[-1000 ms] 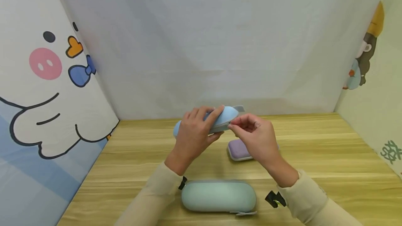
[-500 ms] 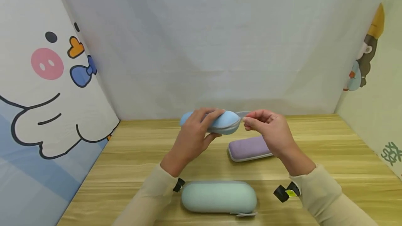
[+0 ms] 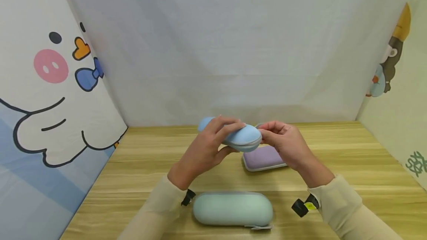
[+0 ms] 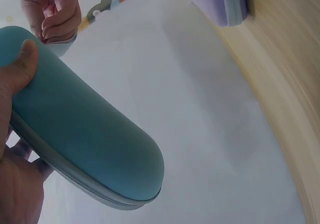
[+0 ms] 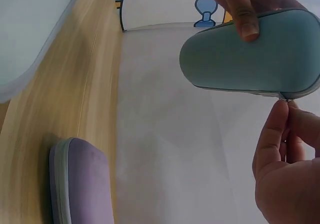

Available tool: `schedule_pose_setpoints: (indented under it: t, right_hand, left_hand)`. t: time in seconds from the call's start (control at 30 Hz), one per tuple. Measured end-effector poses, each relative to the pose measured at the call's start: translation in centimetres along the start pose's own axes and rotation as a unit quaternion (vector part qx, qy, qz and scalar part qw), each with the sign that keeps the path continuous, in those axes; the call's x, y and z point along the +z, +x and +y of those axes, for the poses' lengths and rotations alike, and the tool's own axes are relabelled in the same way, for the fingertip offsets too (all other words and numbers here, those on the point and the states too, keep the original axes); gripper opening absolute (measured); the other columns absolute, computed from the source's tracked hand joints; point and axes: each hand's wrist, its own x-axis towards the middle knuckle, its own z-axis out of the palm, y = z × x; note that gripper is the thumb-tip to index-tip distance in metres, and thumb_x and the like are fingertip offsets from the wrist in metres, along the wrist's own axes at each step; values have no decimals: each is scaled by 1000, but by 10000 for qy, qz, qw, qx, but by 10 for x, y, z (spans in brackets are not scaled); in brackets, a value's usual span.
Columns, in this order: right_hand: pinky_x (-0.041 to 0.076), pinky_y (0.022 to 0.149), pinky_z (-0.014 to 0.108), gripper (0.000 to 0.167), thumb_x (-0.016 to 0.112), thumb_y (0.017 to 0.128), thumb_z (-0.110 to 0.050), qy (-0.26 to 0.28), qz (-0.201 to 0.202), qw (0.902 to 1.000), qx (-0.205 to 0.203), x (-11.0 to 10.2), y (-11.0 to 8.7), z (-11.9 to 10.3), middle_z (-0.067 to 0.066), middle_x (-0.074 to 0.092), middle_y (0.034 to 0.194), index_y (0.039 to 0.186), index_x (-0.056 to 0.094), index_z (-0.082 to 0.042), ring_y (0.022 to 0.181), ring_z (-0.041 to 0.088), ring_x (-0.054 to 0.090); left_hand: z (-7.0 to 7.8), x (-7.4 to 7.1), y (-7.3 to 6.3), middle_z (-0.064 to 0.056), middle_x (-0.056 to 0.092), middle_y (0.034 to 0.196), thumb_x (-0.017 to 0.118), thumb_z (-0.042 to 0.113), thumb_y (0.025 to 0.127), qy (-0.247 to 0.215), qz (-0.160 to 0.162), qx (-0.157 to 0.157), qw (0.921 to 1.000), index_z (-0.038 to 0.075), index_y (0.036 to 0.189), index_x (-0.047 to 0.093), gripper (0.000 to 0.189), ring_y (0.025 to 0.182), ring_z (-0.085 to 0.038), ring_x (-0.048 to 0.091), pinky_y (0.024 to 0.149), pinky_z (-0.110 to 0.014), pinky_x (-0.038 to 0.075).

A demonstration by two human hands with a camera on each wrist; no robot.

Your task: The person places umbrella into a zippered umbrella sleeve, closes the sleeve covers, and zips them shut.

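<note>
A light blue zippered glasses case (image 3: 248,136) is held above the table, its zip seam running along the side. My left hand (image 3: 211,142) grips it from the left, fingers over the top and thumb beneath. At the case's right end, my right hand (image 3: 288,143) pinches the zipper pull, which shows best as a small tab (image 5: 285,97) in the right wrist view. Seen from the left wrist, the case's underside (image 4: 90,119) looks teal and its seam at the near end is shut. The inside of the case is hidden.
A purple zippered case (image 3: 261,158) lies on the wooden table (image 3: 143,169) behind the right forearm. Nearer the front is a mint green case (image 3: 232,208) with a strap at its lower right. A pale cloth backdrop (image 3: 227,47) rises behind the table.
My right hand has moved right with the zipper pull, round to the end of the blue case. My left hand has shifted the case slightly right and tipped its right end downward.
</note>
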Motion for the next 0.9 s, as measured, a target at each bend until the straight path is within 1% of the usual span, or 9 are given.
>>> schedule_pose_setpoints:
  t: [0.1, 0.17, 0.23, 0.37, 0.43, 0.5, 0.67, 0.83, 0.9]
  right_hand:
    - [58, 89, 31, 10, 65, 101, -1, -185, 11, 9998, 26, 0, 0, 5, 1, 73, 101, 99, 72, -8, 93, 16, 70]
    - [58, 89, 32, 4, 67, 100, -4, -391, 67, 9992, 32, -1, 0, 8, 1, 73, 101, 101, 71, -5, 93, 17, 71]
    - [58, 89, 31, 8, 69, 100, -7, -619, 195, 9979, 25, -2, -1, 9, 2, 72, 101, 105, 69, -1, 92, 17, 71]
    - [58, 88, 30, 22, 69, 100, -12, -898, 407, 9951, 13, -6, -3, 8, 6, 69, 99, 112, 66, 7, 89, 17, 71]
    - [58, 88, 30, 25, 68, 101, -12, -963, 426, 9944, 0, -8, -5, 7, 7, 68, 99, 114, 64, 9, 90, 18, 71]
    - [58, 87, 30, 25, 67, 102, -12, -1022, 422, 9939, -11, -9, -5, 6, 8, 68, 99, 114, 64, 9, 91, 19, 71]
    - [59, 86, 33, 24, 66, 102, -10, -993, 382, 9943, -7, -10, -8, 8, 10, 68, 99, 113, 63, 11, 91, 19, 71]
    - [59, 87, 33, 27, 66, 103, -12, -1048, 304, 9940, 16, -10, -9, 10, 11, 67, 99, 112, 61, 13, 91, 18, 70]
    - [59, 87, 33, 27, 66, 103, -13, -1125, 300, 9932, 44, -11, -9, 11, 11, 67, 100, 112, 61, 12, 92, 19, 70]
  left_hand:
    - [0, 0, -3, -7, 54, 137, 88, 14, 83, 253, -71, -7, 9997, 19, 147, 51, 74, 124, -26, 55, 111, -37, 41]
    - [-1, 1, -5, -7, 55, 136, 89, 16, 83, 524, -113, -28, 9986, 21, 147, 52, 74, 122, -27, 57, 108, -37, 44]
    - [-4, 0, -7, -6, 57, 134, 90, 19, 82, 862, -163, -80, 9961, 23, 147, 53, 74, 120, -28, 58, 105, -41, 46]
    - [-16, -2, -19, -6, 60, 131, 93, 22, 79, 1616, -396, -301, 9856, 25, 144, 59, 74, 117, -31, 60, 95, -50, 49]
    - [-25, -2, -28, -6, 61, 129, 94, 23, 78, 1877, -646, -497, 9788, 25, 142, 61, 72, 117, -32, 60, 92, -52, 50]
    - [-34, 0, -38, -6, 61, 128, 94, 25, 77, 2054, -985, -738, 9709, 26, 141, 61, 71, 117, -32, 60, 91, -53, 51]
    - [-50, 11, -62, -7, 60, 123, 93, 31, 78, 2135, -1911, -1320, 9489, 26, 140, 61, 70, 114, -31, 60, 91, -54, 51]
    - [-56, 21, -72, -6, 58, 118, 94, 31, 77, 1946, -2421, -1750, 9343, 26, 139, 62, 70, 111, -29, 58, 89, -53, 49]
    - [-58, 24, -75, -4, 58, 118, 94, 34, 75, 1851, -2604, -1916, 9280, 26, 139, 61, 72, 110, -27, 58, 90, -51, 49]
